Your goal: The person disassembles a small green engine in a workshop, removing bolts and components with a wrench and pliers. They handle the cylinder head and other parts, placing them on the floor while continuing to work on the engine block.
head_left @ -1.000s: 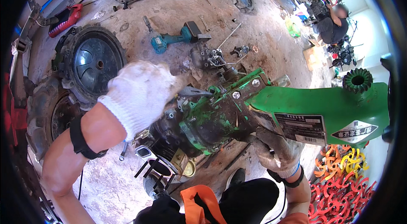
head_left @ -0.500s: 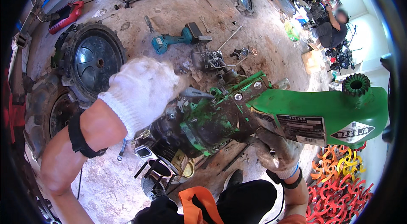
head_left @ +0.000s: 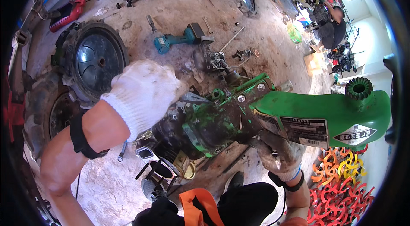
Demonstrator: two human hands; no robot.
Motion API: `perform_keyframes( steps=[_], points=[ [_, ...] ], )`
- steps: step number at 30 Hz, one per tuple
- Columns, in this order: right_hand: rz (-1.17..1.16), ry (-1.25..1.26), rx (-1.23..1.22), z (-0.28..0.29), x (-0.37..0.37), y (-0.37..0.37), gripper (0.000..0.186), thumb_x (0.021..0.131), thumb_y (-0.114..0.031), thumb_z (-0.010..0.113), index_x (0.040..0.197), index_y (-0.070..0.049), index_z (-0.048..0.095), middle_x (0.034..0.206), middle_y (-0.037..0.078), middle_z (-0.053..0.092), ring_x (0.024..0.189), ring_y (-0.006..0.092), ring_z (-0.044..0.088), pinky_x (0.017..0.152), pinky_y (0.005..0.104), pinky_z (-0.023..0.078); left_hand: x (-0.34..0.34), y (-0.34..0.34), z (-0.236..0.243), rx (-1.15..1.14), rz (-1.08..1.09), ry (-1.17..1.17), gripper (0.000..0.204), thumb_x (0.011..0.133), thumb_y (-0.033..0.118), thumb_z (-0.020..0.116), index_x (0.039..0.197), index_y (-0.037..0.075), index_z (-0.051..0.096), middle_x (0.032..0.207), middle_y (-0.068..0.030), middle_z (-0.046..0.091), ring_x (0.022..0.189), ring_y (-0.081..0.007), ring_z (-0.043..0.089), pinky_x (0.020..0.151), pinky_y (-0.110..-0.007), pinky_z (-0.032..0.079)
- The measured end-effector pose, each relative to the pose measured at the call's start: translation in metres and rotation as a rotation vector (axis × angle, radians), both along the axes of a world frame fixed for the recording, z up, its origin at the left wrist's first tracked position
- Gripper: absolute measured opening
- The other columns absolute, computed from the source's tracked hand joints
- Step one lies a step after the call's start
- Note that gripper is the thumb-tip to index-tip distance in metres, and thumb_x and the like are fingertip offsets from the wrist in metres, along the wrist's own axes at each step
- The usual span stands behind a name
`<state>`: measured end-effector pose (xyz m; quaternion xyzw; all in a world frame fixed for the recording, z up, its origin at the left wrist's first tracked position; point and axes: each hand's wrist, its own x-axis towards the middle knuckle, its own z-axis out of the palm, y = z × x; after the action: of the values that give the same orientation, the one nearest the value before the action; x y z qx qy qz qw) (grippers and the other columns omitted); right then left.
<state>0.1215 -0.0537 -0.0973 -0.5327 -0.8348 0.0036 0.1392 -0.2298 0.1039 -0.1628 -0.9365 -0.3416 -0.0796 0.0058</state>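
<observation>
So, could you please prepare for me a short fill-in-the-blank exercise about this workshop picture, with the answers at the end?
1. A grey tool juts from the left hand, whose glove is coloured ____.
2. The black wheel lies on the picture's ____ side.
3. On the arm just behind the right hand is a band coloured ____.
4. The curved pieces at lower right are red, yellow and ____.

Missing words: white; left; black; orange.

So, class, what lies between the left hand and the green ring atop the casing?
In the head view, the tapered end of a grey tool lies between the left hand and the green ring; contact with the ring is unclear.
</observation>
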Motion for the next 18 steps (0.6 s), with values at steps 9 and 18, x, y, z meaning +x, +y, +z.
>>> perform_keyframes(
  steps=[9,18],
  points=[
    [0.018,-0.01,0.013,0.004,-0.005,0.004,0.034,0.084,-0.002,0.085,0.117,-0.008,0.084,0.139,0.015,0.079,0.131,0.0373,0.074,0.113,0.0499,0.055,0.006,0.0,-0.004,0.01,0.006,-0.031,0.033,0.083,0.029,0.082,0.114,0.018,0.077,0.102,-0.011,0.067,0.098,-0.0337,0.07,0.087,-0.05,0.056],
    [0.005,-0.04,0.001,0.009,-0.015,0.008,0.033,0.084,0.0,0.083,0.117,-0.008,0.084,0.14,0.015,0.079,0.129,0.0368,0.074,0.109,0.048,0.057,0.003,0.0,-0.012,0.055,-0.034,-0.133,0.026,0.089,0.027,0.078,0.112,0.016,0.077,0.102,-0.0133,0.068,0.097,-0.0343,0.07,0.086,-0.05,0.057]
  ],
)
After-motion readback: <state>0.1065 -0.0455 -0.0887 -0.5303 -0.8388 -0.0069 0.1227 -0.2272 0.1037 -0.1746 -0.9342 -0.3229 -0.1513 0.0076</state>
